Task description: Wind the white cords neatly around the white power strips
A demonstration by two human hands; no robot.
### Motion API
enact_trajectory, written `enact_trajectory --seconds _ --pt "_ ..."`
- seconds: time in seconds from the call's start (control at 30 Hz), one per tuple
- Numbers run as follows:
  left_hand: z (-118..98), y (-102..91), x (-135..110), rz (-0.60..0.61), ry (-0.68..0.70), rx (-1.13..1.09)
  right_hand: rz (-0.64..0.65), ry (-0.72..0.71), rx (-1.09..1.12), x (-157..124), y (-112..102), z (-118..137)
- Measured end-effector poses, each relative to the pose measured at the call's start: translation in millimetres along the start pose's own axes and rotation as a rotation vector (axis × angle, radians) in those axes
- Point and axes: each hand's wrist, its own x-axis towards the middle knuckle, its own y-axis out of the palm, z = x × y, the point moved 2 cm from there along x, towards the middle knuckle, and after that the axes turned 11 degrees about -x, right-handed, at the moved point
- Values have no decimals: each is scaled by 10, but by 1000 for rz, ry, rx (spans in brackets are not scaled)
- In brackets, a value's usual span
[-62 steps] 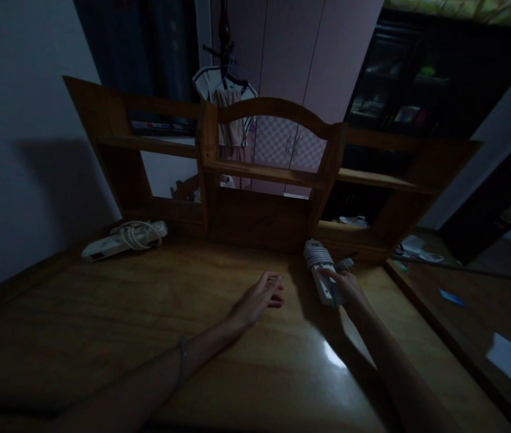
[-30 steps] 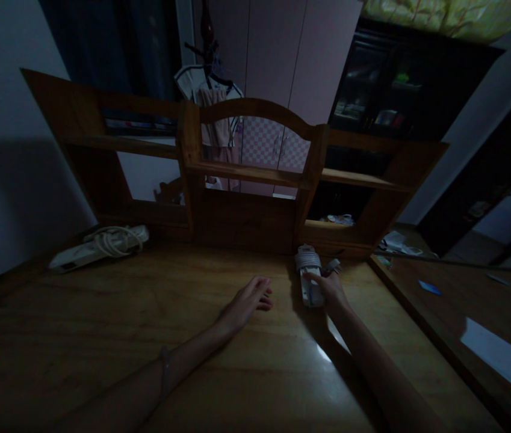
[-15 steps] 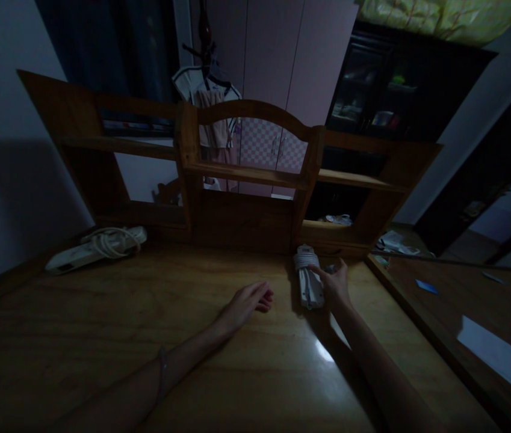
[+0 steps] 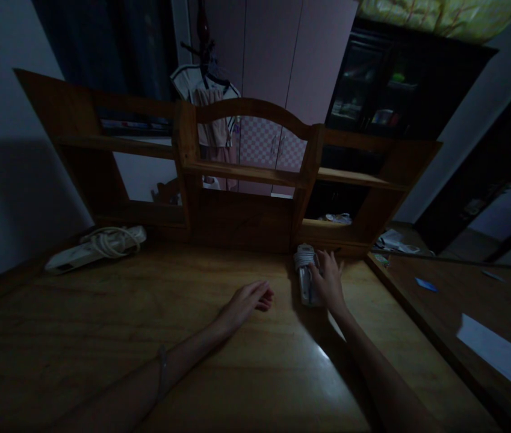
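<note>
A white power strip (image 4: 306, 258) with its cord wound around it lies on the wooden desk (image 4: 169, 325), near the foot of the shelf. My right hand (image 4: 328, 281) is over its right side with the fingers spread, covering part of it; whether the fingertips press on it I cannot tell. To the left of the strip, my left hand (image 4: 248, 302) rests low over the desk, apart from it. Its fingers are loosely bent, the thumb stands away from them, and nothing shows in the hand.
Another white power strip (image 4: 113, 243) with a coiled cord lies at the desk's back left. A wooden shelf (image 4: 246, 174) rises along the back edge. On the lower surface to the right are a white sheet (image 4: 501, 355) and a small blue card (image 4: 425, 284).
My right hand has turned and shifted slightly left over the power strip, its fingers now spread instead of bunched at the strip's right side. My left hand and both strips have stayed put.
</note>
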Motion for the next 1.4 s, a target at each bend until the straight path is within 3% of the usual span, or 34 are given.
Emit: enact_trajectory --seconds 0.23,0.53,1.4 --pt "22 -8 14 -2 0 2 35 -230 -163 -130 32 152" --pt "8 -4 3 -1 -2 4 191 -270 -147 -192 90 92" --pt "-20 -5 -64 30 147 300 178 -298 -337 -201 77 174"
